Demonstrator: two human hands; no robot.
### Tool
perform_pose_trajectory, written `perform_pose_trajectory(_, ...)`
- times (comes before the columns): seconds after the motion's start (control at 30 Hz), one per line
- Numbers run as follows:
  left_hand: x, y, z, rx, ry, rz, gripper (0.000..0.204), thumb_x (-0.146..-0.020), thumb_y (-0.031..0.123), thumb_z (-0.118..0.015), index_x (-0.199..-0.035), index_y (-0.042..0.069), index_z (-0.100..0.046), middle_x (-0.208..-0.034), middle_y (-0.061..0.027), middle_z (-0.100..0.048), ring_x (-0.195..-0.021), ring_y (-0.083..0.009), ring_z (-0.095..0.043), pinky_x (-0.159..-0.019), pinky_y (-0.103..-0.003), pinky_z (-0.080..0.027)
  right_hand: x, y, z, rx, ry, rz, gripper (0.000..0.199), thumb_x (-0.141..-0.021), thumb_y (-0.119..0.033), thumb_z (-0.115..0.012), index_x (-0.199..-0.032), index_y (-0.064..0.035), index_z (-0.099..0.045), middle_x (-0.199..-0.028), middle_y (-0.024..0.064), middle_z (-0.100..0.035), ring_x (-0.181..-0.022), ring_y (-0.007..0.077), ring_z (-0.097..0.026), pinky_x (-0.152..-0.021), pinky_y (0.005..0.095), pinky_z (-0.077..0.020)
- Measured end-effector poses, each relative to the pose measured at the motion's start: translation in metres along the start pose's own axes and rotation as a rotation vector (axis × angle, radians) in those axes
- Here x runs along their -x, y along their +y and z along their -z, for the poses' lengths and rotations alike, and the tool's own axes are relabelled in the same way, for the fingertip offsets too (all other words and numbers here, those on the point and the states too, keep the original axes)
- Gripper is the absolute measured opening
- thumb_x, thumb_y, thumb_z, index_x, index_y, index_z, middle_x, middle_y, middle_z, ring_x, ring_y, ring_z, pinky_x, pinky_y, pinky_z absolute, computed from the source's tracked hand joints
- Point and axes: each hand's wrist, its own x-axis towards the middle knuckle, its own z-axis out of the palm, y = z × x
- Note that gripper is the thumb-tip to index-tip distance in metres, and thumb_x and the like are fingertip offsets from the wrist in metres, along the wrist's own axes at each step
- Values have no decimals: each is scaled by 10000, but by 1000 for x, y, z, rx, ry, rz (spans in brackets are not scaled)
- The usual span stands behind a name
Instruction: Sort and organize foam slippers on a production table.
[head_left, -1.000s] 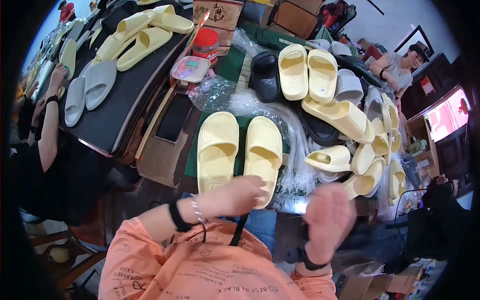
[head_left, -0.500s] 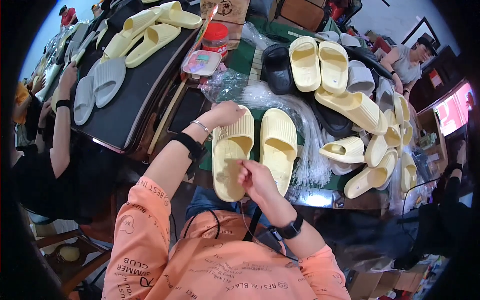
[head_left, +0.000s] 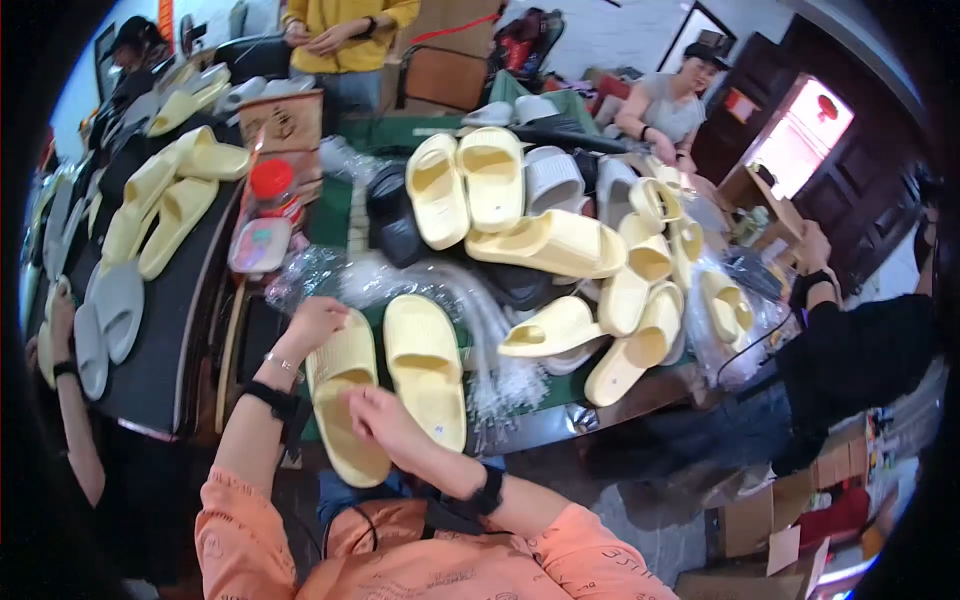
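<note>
A pale yellow slipper (head_left: 352, 462) lies in front of me, its heel reaching past the table's near edge. My left hand (head_left: 318, 323) is closed on the toe end of it. Over its footbed is my right hand (head_left: 382, 422), fingers curled into a pinch; whatever they may hold is too small or hidden to name. The matching yellow slipper (head_left: 422, 345) lies close by on the right, toe pointing away. Beyond its toe and to its right spreads a bundle of thin clear plastic strands (head_left: 490, 365).
Yellow, grey and black slippers (head_left: 545, 245) are heaped at the right. More slippers (head_left: 178, 225) lie on a black surface (head_left: 165, 345) at the left. A red-lidded jar (head_left: 273, 185) and a small clear box (head_left: 260, 245) stand between. Other people (head_left: 665, 110) are around the tables.
My view has swung to the right and up, so everything sits further left and a person in yellow shows at the back. Both hands stay at the same slipper.
</note>
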Motion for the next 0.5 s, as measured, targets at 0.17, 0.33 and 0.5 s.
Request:
perform_pose_trajectory(0.17,-23,6,-7,436,151,125,143,-840,96,-495,-927,11,-570,-622,-62,-576,-484,-116,-532,-433,-235,-415,74,-33,37,643,-77,175,151,-867,-139,-458,-874,-27,-559,-568,40,-449,-510,128,-443,-513,270,-376)
perform_pose_trajectory(0.33,-35,34,-20,523,74,54,162,-857,109,-478,-931,16,-588,-563,-25,-511,-501,-88,-490,-433,-220,-364,105,-65,51,1522,187,568,40,-732,-87,-550,-753,-54,-557,-639,94,-525,-617,252,-534,-544,355,-364)
perform_pose_trajectory(0.5,-35,49,-45,188,77,-29,172,-819,126,-520,-895,21,-632,-623,-58,-580,-575,-117,-529,-532,-262,-425,84,-50,43,1392,216,735,47,-744,-33,-543,-790,-29,-549,-698,125,-557,-663,261,-546,-596,349,-406)
